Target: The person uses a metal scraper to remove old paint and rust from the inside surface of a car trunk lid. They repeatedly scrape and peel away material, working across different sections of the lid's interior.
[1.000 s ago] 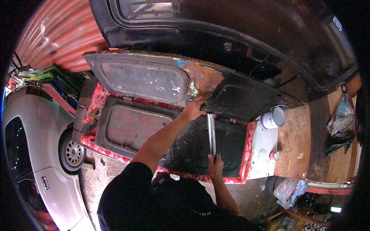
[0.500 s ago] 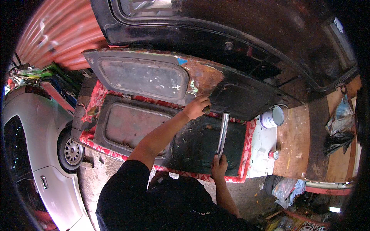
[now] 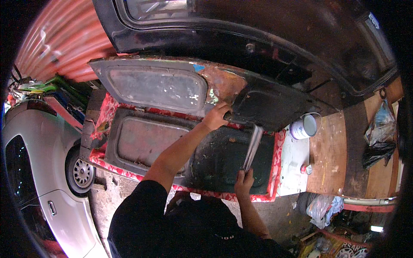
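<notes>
My right hand [image 3: 244,180] is closed round the lower end of a shiny metal tube [image 3: 253,148], which is smeared by motion. Its far end points away from me, beside my left hand [image 3: 216,116]. That hand is closed on a small dark piece [image 3: 227,116] whose kind I cannot make out, against the lower edge of a leaning dark metal panel [image 3: 159,88]. Above my left hand the panel has a rusty brown patch [image 3: 228,84]. A second dark panel [image 3: 150,139], with recessed rounded shapes, lies under my arms on red-and-white patterned cloth [image 3: 272,185].
A dark vehicle body [image 3: 241,41] stands behind the leaning panel. On the right, an open paint can [image 3: 304,128] and a small red-and-white can [image 3: 306,169] stand on a white surface [image 3: 292,172]. A silver car [image 3: 64,215] is at left; plastic bags [image 3: 380,133] hang at right.
The far end of the metal tube has swung slightly right and is now blurred. My left hand stays at the panel's lower edge. The whole view has shifted slightly.
</notes>
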Tool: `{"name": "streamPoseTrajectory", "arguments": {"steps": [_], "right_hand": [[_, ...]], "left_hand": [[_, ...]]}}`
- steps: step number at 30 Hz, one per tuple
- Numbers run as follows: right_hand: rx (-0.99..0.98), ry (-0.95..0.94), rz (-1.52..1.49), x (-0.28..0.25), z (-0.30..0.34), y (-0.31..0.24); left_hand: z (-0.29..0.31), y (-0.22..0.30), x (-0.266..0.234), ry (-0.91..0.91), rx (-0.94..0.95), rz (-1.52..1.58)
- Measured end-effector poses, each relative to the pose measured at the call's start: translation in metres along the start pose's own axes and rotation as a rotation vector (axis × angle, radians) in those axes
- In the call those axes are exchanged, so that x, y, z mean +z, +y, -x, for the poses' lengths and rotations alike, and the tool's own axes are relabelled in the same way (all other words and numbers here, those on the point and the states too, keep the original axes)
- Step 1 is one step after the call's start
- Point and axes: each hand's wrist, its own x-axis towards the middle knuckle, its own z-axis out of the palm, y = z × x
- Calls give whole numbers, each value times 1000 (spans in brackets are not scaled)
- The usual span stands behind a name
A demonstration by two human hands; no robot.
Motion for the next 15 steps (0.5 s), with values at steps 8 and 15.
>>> {"name": "streamPoseTrajectory", "arguments": {"steps": [8,15], "right_hand": [[95,-66,-3,13,6,-16],[247,-39,-106,-17,14,-8]], "left_hand": [[7,4,11,134,40,-54],[-7,18,-3,7,16,63]]}}
